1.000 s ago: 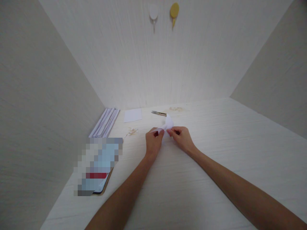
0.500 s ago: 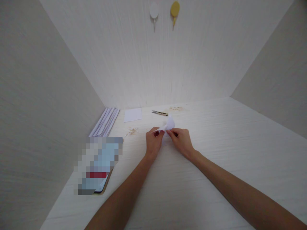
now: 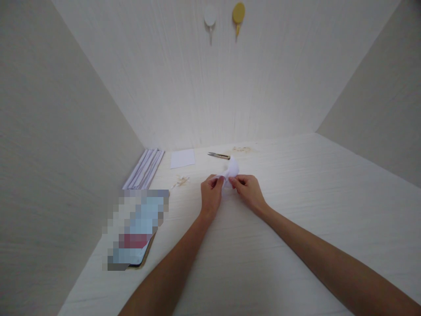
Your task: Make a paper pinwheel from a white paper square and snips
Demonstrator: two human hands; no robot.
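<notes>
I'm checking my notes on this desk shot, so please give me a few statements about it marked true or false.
1. Both hands pinch the white paper. True: the left hand and right hand grip it between them.
2. The snips are in the right hand. False: they lie on the desk beyond the hands.
3. A flat paper sheet lies left of the snips. True.
4. Three hooks hang on the back wall. False: only two, a white hook and a yellow hook.
5. A paper stack leans by the left wall. True.
</notes>
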